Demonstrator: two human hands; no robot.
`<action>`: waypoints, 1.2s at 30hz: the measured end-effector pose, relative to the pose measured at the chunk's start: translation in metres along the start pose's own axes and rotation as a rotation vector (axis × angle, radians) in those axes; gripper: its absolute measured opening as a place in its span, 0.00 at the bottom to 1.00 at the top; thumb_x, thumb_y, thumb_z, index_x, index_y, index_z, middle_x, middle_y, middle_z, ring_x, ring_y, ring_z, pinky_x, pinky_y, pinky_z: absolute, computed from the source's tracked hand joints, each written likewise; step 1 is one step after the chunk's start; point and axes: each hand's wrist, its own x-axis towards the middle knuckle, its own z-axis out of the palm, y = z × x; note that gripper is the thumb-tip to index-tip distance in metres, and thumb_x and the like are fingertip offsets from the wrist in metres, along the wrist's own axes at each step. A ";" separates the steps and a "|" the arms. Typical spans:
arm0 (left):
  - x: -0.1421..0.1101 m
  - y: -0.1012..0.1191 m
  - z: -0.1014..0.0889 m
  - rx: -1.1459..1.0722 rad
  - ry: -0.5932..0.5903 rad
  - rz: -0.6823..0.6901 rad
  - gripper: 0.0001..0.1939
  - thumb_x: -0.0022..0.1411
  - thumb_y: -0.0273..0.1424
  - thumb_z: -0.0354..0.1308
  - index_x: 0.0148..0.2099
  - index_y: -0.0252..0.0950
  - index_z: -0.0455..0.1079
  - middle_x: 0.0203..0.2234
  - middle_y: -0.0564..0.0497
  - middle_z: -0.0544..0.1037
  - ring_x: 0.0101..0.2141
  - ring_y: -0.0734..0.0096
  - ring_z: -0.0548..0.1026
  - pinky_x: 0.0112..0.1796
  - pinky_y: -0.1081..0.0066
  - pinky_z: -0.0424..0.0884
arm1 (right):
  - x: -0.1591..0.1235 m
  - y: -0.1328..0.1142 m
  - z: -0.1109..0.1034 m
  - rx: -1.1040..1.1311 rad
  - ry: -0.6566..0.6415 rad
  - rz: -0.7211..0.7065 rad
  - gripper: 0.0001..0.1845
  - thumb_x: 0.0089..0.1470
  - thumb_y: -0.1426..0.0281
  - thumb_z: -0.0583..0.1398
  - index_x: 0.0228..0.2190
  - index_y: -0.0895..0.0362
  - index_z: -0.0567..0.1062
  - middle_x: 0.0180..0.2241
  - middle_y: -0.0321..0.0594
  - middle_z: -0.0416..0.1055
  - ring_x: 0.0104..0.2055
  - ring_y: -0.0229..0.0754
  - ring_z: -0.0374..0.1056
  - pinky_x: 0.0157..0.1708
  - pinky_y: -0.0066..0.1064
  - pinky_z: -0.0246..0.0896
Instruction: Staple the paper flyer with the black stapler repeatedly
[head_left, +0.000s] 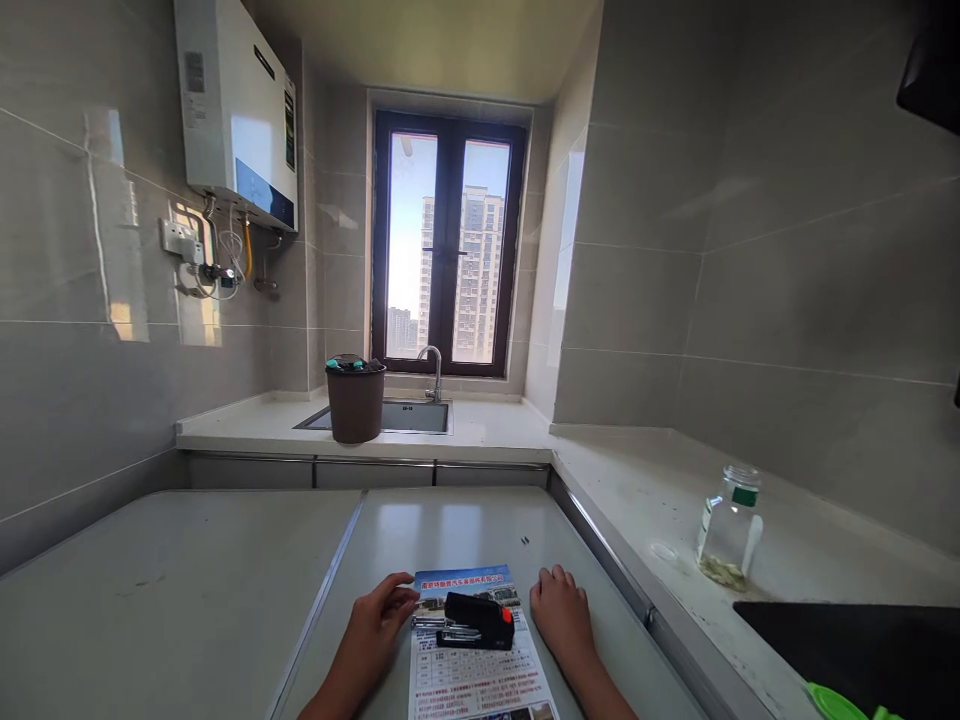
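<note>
A black stapler (480, 622) with an orange-red spot at its right end lies on a printed paper sheet (480, 672). A silver metal part sticks out at the stapler's left end. My left hand (381, 618) is at the sheet's left edge, thumb and fingers apart, fingertips close to that metal part; whether they touch it I cannot tell. On the right, my right hand (562, 612) rests palm down on the table (465, 520) beside the sheet, its fingers curled in and apart from the stapler. Two tiny dark bits (525, 540) lie beyond the sheet.
A brown bucket (356, 405) stands at the sink (416, 416) below the window. On the right counter (630, 480) are a glass jar (727, 530), a clear lid (664, 552), a dark recessed surface (862, 640) and a green object (832, 702). A water heater (240, 110) hangs at left.
</note>
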 end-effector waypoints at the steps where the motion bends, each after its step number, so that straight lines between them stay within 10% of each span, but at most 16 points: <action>1: 0.000 0.001 0.001 0.011 -0.006 0.016 0.14 0.66 0.40 0.59 0.47 0.40 0.79 0.40 0.46 0.84 0.42 0.58 0.82 0.47 0.64 0.77 | 0.000 0.000 -0.001 0.001 -0.003 0.003 0.14 0.64 0.73 0.53 0.37 0.57 0.78 0.42 0.50 0.73 0.48 0.52 0.70 0.42 0.37 0.59; 9: -0.002 0.000 0.006 0.162 0.036 0.213 0.17 0.69 0.44 0.55 0.44 0.44 0.83 0.47 0.42 0.78 0.37 0.61 0.80 0.42 0.65 0.77 | -0.002 -0.004 -0.006 -0.008 -0.013 0.025 0.14 0.65 0.72 0.52 0.39 0.58 0.78 0.43 0.52 0.72 0.48 0.53 0.69 0.43 0.38 0.58; 28: -0.008 0.023 0.011 0.223 -0.290 0.169 0.11 0.64 0.29 0.56 0.37 0.40 0.81 0.36 0.47 0.82 0.35 0.65 0.78 0.38 0.71 0.71 | -0.001 -0.006 -0.011 0.026 -0.015 0.042 0.14 0.64 0.73 0.52 0.38 0.59 0.78 0.43 0.52 0.72 0.49 0.53 0.68 0.46 0.38 0.56; 36: -0.011 0.020 0.016 0.349 -0.253 0.055 0.07 0.57 0.28 0.59 0.37 0.41 0.78 0.35 0.52 0.83 0.32 0.66 0.76 0.35 0.71 0.69 | -0.001 -0.005 -0.009 0.083 0.006 0.043 0.13 0.62 0.74 0.53 0.37 0.60 0.78 0.42 0.51 0.73 0.48 0.54 0.68 0.44 0.38 0.57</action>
